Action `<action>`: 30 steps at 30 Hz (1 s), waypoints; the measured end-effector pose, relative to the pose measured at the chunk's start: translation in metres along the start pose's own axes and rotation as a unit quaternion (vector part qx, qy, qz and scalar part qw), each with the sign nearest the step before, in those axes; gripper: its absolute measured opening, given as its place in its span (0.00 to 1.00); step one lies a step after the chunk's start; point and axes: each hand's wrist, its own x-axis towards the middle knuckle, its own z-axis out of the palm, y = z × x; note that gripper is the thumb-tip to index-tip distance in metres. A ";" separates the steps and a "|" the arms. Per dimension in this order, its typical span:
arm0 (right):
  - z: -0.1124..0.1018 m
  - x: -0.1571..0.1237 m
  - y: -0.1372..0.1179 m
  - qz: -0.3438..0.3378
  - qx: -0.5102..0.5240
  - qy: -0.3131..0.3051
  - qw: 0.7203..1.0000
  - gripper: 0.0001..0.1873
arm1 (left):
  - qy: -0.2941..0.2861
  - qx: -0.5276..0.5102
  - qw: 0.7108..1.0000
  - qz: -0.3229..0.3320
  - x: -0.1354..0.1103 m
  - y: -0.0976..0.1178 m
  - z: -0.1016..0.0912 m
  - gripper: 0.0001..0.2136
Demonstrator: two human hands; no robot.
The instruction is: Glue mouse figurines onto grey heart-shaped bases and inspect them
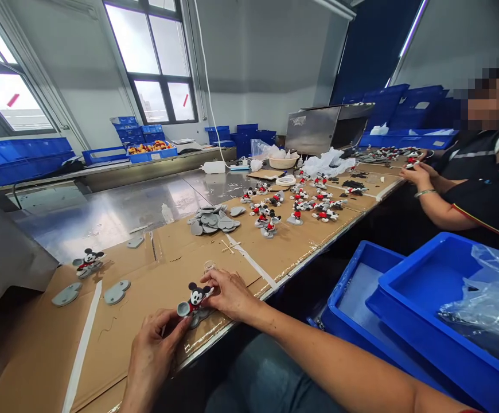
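Near the table's front edge a Mickey Mouse figurine (196, 297) with black ears and a red body stands upright on a grey base. My left hand (152, 338) grips its lower left side, thumb and fingers closed by the base and the round grey piece. From the other side my right hand (227, 295) pinches the figurine near its raised white hand. Two loose grey heart-shaped bases (117, 292) lie to the left, and another finished-looking figurine (88, 262) stands behind them. A pile of grey bases (213, 219) sits farther back.
Several more figurines (271, 226) crowd the cardboard (146, 269) to the right. Blue bins (443, 310) stand low at the right, beside the table edge. A co-worker (468, 183) sits at the far right, handling a figurine. A small white bottle (167, 213) stands behind.
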 end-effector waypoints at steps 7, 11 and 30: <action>-0.001 0.000 -0.001 0.000 0.001 -0.001 1.000 0.22 | -0.007 0.014 1.000 -0.001 0.002 0.000 -0.001 0.23; -0.001 0.000 0.000 -0.003 0.004 0.002 1.000 0.21 | -0.023 0.013 1.000 0.006 0.005 -0.004 0.000 0.23; -0.002 0.004 0.002 -0.026 -0.008 -0.012 1.000 0.19 | -0.073 0.033 0.996 0.029 0.013 -0.004 -0.007 0.22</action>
